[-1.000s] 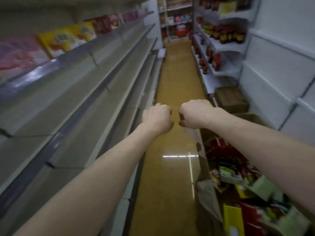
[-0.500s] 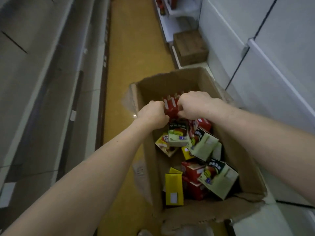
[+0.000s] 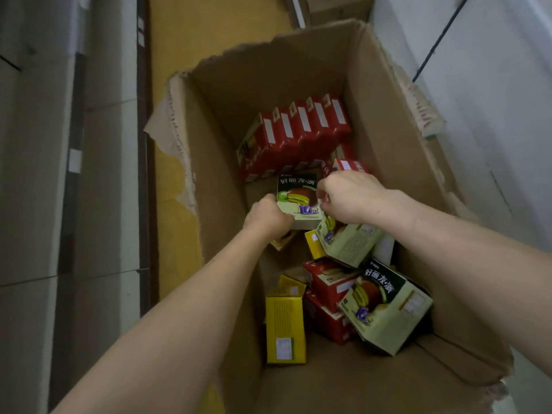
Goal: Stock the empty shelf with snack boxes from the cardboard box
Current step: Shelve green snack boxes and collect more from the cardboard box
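My left hand (image 3: 268, 218) is curled round the near left corner of a green box (image 3: 297, 194). My right hand (image 3: 349, 198) is curled over its right edge, so both hands clamp the same box between them. The box sits about mid-carton with its printed face turned up toward me. I cannot tell whether it is lifted clear of what lies beneath.

The carton (image 3: 227, 130) stands open, its top rims torn ragged. A red row (image 3: 298, 135) stands on edge against the carton's far wall, the boxes packed side by side and leaning. Just below my right wrist, a second green box (image 3: 349, 245) lies tilted against the carton's right side. Toward the carton's near end, a third green box (image 3: 385, 306) is tipped on top of loose red boxes (image 3: 328, 283). A yellow box (image 3: 285, 324) lies flat beside them, nearer the carton's left wall.

Left of the carton runs a strip of yellow floor (image 3: 179, 40), and beyond that the grey shelf (image 3: 38, 174). Right of the carton are white panels (image 3: 493, 115).
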`<state>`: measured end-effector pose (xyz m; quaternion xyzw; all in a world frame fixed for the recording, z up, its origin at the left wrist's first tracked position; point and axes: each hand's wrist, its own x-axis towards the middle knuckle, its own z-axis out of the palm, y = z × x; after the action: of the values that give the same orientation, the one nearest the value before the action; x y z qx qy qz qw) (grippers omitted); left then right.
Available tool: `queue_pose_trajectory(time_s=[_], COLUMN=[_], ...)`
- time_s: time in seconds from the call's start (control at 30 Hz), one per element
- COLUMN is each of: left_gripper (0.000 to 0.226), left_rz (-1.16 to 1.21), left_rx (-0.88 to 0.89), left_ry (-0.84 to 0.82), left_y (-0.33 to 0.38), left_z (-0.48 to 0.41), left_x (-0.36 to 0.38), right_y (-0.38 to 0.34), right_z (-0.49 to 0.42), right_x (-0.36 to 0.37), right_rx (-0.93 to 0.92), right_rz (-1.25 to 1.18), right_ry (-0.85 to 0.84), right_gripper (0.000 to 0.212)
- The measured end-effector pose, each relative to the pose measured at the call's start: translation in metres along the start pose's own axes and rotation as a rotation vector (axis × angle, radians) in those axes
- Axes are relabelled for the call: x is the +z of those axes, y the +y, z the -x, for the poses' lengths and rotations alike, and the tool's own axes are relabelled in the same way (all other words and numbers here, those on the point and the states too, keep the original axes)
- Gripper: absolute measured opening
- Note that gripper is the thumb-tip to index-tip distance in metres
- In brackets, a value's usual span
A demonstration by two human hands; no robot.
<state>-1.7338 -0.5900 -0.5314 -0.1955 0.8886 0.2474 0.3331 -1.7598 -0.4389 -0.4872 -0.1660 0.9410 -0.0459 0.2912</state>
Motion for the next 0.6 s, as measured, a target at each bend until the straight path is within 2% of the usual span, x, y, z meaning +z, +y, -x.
queue_pose_trajectory(time_s=[0.23, 0.3, 0.4, 0.6], left_gripper=[0.059, 0.049, 0.024, 0.022], left_rz=[0.443, 0.572, 0.667, 0.873], left_rx=[-0.191, -0.250, -0.344, -0.431], left_ry=[-0.019, -0.045, -0.049, -0.068], left_y=[-0.003, -0.001, 0.002, 0.007], left_z=[-0.033, -0.039, -0.044, -0.042], left_x=[0.033, 0.037, 0.043, 0.039], right_y=[0.013, 0.013, 0.013, 0.017], right_z=[-0.023, -0.027, -0.030, -0.033], right_x=[0.030, 0.036, 0.041, 0.044], right_rx=[-0.024, -0.020, -0.002, 0.006], right_rz=[0.095, 0.103, 0.097, 0.025], right_ry=[-0.041, -0.046, -0.062, -0.029], right_gripper=[0.027, 0.026, 0.027, 0.025])
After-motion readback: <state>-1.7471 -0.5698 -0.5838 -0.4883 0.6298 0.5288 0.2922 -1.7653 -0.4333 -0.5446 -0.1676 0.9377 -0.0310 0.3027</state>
